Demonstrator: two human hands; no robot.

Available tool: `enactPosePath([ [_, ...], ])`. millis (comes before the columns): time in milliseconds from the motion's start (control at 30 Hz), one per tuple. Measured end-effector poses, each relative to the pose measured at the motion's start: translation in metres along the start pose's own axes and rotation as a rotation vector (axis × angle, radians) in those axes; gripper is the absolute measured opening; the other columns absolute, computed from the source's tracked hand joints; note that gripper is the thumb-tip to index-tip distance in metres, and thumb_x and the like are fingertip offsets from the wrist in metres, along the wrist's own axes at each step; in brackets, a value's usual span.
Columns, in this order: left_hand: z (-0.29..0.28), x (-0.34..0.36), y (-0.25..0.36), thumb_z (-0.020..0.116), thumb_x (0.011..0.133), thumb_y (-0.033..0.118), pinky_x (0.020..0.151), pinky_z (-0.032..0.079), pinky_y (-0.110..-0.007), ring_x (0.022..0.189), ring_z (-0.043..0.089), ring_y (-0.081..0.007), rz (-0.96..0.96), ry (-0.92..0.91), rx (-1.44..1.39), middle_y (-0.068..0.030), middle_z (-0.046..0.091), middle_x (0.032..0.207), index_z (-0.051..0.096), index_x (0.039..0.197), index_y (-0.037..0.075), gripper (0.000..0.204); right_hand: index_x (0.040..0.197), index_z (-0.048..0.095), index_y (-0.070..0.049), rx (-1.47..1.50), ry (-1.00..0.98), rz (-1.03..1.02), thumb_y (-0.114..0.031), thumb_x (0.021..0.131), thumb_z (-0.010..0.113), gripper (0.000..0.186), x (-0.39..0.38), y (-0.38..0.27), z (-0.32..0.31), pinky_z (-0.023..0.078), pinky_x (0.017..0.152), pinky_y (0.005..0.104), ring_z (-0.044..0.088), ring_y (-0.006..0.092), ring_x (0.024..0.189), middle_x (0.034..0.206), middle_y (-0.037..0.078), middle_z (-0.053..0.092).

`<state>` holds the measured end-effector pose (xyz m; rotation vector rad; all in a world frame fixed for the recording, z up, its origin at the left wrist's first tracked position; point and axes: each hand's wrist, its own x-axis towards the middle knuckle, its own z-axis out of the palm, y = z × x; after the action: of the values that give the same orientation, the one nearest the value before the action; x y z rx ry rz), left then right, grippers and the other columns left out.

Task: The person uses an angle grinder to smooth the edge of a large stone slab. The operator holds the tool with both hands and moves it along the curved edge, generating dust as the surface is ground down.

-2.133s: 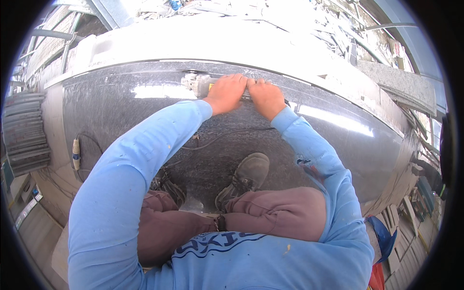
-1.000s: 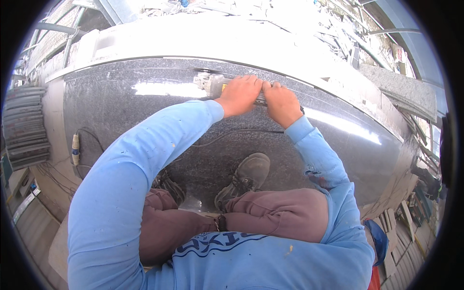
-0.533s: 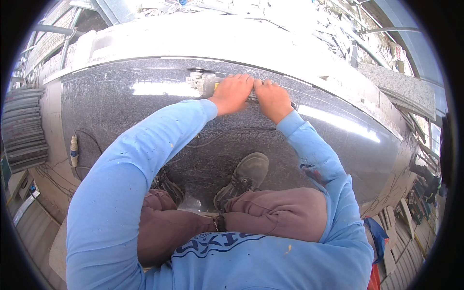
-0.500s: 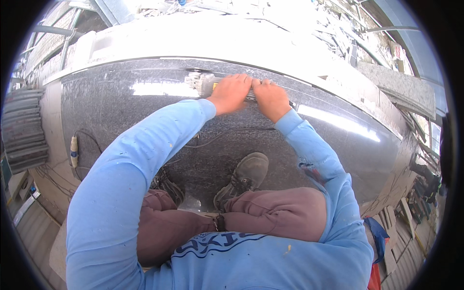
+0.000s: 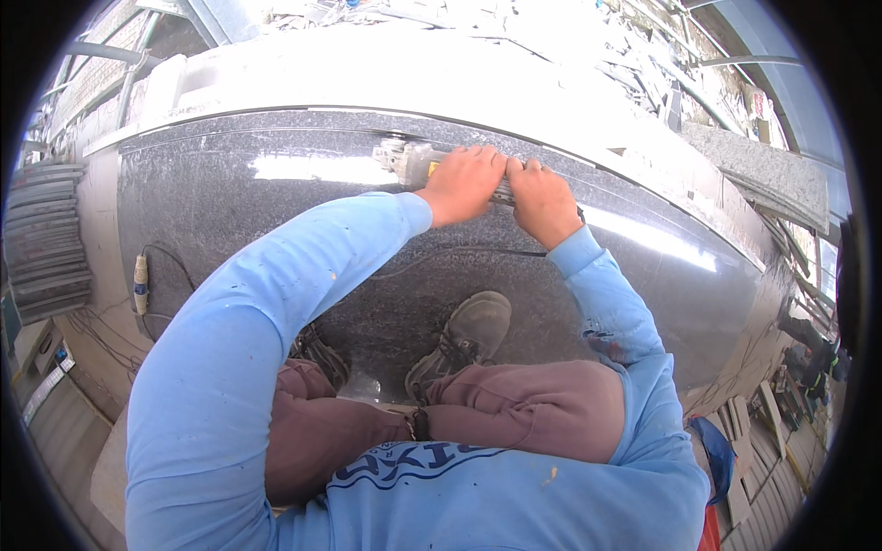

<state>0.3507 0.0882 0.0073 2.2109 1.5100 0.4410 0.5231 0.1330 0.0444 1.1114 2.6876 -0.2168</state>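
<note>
Both my hands are wrapped round an angle grinder (image 5: 402, 163) that lies sideways near the far edge of a dark, speckled stone slab (image 5: 478, 266). My left hand (image 5: 466, 184) is closed on the body just behind the metal gear head. To its right, my right hand (image 5: 542, 200) grips the rear of the body. The dark disc (image 5: 395, 136) sits at the far side of the head, along a thin line that runs beside the slab's edge. Whether the disc touches the stone cannot be made out. A black cord (image 5: 459, 250) trails over the slab behind my hands.
My shoes (image 5: 473, 331) are on the slab. A cable connector (image 5: 141, 286) lies at its left end. Stacked slabs (image 5: 46, 243) stand at far left, a grey stone piece (image 5: 758, 165) at far right. Pale, overexposed ground and rubble lie beyond. Part of another person (image 5: 813, 354) shows at right.
The angle grinder and both my hands have slid a little to the right along the slab's far edge. My grip looks the same, and my feet have stayed in place.
</note>
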Motion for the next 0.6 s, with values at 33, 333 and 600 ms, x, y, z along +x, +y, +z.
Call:
enactPosePath([
  [33,0.000,0.000,0.000,0.086,0.069,0.016,0.091,0.050,-0.042,0.104,0.062,-0.0295,0.002,-0.002,0.003,-0.0114,0.061,0.106,0.057,0.111,0.004,0.053,0.110,0.054,-0.003,-0.007,-0.005,0.003,0.000,0.080,0.066,0.032,0.001,-0.001,0.001,0.059,0.072,0.0429,0.070,0.0365,0.089,0.097,0.019,0.066],
  [333,0.003,-0.009,-0.021,0.086,0.068,0.016,0.092,0.049,-0.041,0.107,0.062,-0.0294,-0.033,-0.019,0.012,-0.0119,0.060,0.107,0.056,0.112,0.003,0.054,0.107,0.057,-0.002,-0.045,0.005,-0.025,-0.005,0.086,0.067,0.023,0.020,-0.015,0.015,0.062,0.068,0.0391,0.073,0.0324,0.089,0.099,0.018,0.069],
  [600,0.000,-0.008,-0.015,0.086,0.068,0.016,0.090,0.050,-0.042,0.105,0.062,-0.0299,-0.021,-0.005,0.010,-0.0122,0.060,0.106,0.056,0.112,0.003,0.055,0.110,0.056,-0.001,0.008,-0.057,-0.005,-0.003,0.085,0.068,0.028,0.014,-0.016,-0.002,0.062,0.074,0.0407,0.072,0.0352,0.095,0.102,0.020,0.068],
])
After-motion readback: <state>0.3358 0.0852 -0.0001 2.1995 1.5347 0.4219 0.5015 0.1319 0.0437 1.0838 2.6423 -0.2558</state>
